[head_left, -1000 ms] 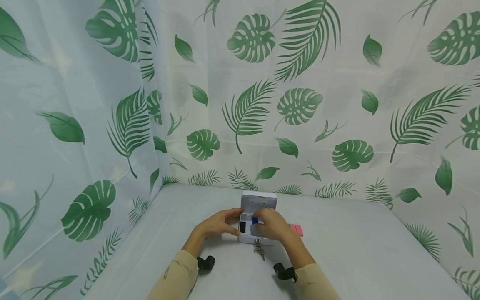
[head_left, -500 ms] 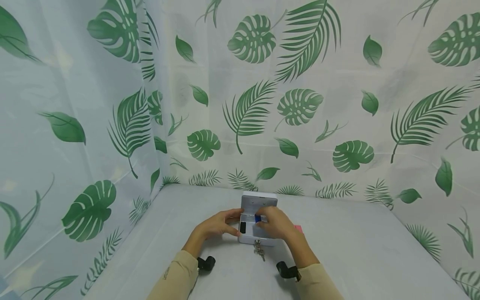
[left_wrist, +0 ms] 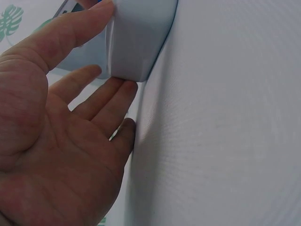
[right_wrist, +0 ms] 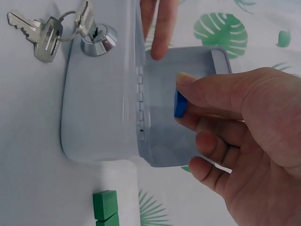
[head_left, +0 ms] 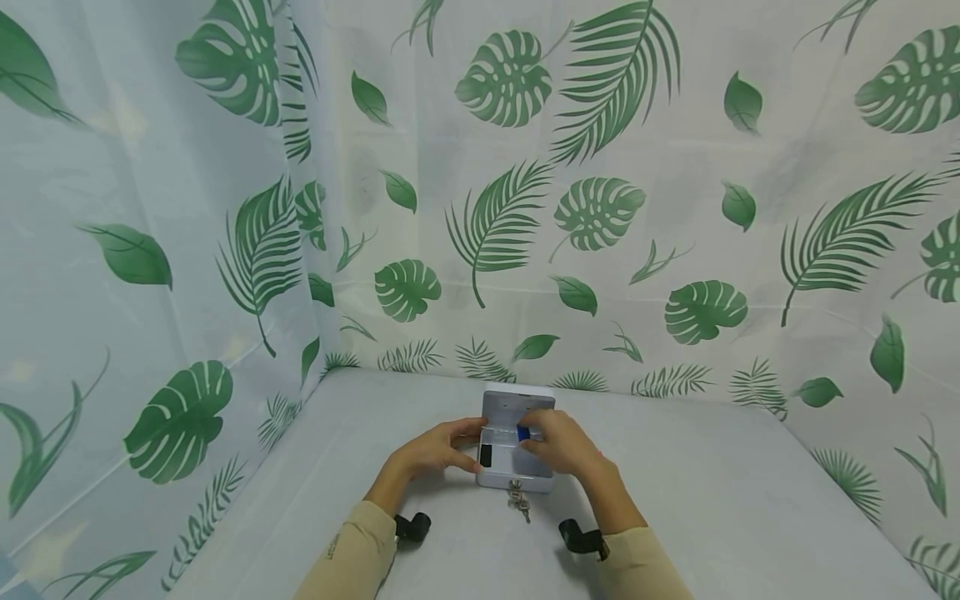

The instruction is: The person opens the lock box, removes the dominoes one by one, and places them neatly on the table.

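From the head view, a small grey lockbox [head_left: 514, 454] sits on the white table [head_left: 720, 517] with its lid [head_left: 519, 406] standing open at the back. The left hand [head_left: 438, 450] holds the box's left side, as it did a second ago. The right hand [head_left: 561, 444] pinches a small blue block [head_left: 522, 433] over the open box; it now sits a little farther back and to the right than before, and it hides the pink pieces that showed by the box earlier. Keys [head_left: 517, 497] hang from the front lock.

At the left wrist, the left hand [left_wrist: 61, 141] has its thumb [left_wrist: 70, 29] on top of the box's rounded corner [left_wrist: 136, 42] and its fingers beneath, a loose clasp.

At the right wrist, thumb and forefinger of the right hand [right_wrist: 244, 136] nip the blue block [right_wrist: 179, 104] tightly, just above the box's inside [right_wrist: 169, 113]. The keys [right_wrist: 42, 30] dangle from the lock [right_wrist: 98, 37], and green blocks [right_wrist: 105, 207] lie on the table beside the box.
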### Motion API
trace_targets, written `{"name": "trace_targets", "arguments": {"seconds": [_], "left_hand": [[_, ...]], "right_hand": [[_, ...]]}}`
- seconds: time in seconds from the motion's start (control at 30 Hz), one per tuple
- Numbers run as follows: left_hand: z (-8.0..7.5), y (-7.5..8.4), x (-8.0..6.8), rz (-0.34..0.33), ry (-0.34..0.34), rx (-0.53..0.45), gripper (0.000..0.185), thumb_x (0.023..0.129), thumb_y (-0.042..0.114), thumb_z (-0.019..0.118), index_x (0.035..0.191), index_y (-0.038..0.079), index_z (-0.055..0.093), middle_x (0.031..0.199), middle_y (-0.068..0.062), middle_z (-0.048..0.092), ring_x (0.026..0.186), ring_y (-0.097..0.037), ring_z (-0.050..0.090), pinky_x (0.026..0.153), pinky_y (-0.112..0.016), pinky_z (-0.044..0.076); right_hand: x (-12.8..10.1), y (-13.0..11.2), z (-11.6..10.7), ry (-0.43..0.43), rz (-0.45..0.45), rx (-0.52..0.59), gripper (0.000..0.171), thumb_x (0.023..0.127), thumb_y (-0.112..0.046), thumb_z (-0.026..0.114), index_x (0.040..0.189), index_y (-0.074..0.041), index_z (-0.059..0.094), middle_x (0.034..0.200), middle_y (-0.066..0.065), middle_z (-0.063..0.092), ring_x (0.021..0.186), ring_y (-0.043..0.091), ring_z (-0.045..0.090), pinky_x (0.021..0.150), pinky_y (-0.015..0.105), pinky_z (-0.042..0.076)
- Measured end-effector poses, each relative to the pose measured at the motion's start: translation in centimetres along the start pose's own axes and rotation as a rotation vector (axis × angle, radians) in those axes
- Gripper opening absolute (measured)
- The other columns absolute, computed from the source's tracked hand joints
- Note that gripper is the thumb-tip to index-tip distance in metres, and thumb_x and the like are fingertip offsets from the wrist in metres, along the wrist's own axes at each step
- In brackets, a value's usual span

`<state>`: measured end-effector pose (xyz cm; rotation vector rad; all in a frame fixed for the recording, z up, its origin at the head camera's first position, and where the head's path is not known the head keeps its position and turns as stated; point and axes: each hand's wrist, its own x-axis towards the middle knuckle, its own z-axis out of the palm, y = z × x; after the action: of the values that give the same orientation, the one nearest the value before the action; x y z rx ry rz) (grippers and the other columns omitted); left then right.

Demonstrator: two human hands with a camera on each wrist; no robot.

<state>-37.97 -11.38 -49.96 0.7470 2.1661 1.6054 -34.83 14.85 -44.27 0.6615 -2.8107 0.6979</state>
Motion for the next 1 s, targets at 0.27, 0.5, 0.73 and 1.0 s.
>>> {"name": "trace_targets", "arguments": {"seconds": [0.27,0.5,0.73,1.0], "left_hand": [[0.2,0.0,0.1,0.002,0.0,-0.002,0.089,0.085,0.007,0.084,0.161,0.009,0.038,0.165,-0.014,0.04,0.154,-0.034,0.038,0.126,-0.054,0.029],[0.2,0.2,0.0,-0.005,0.008,0.004,0.09,0.085,0.008,0.084,0.161,0.01,0.038,0.166,-0.014,0.04,0.154,-0.034,0.038,0.126,-0.055,0.028],[0.2,0.5,-0.1,-0.009,0.011,0.012,0.09,0.085,0.009,0.085,0.162,0.009,0.037,0.166,-0.012,0.039,0.154,-0.033,0.038,0.126,-0.053,0.028],[0.2,0.3,-0.1,-0.01,0.016,0.02,0.09,0.084,0.009,0.086,0.161,0.01,0.039,0.165,-0.011,0.041,0.154,-0.032,0.039,0.126,-0.053,0.029]], "right_hand": [[-0.1,0.0,-0.2,-0.002,0.012,0.018,0.026,0.088,-0.01,0.082,0.112,-0.003,0.077,0.111,0.009,0.076,0.109,0.031,0.071,0.097,0.052,0.056],[-0.3,0.2,-0.5,-0.01,0.014,0.021,0.026,0.087,-0.008,0.082,0.111,-0.003,0.077,0.11,0.009,0.077,0.108,0.03,0.071,0.097,0.052,0.057],[-0.4,0.5,-1.0,-0.014,0.017,0.024,0.026,0.088,-0.009,0.081,0.113,-0.003,0.077,0.111,0.01,0.077,0.109,0.03,0.071,0.099,0.052,0.056],[-0.4,1.3,-1.0,-0.015,0.02,0.02,0.027,0.09,-0.01,0.08,0.115,-0.003,0.077,0.114,0.009,0.076,0.108,0.029,0.071,0.096,0.052,0.056]]}}
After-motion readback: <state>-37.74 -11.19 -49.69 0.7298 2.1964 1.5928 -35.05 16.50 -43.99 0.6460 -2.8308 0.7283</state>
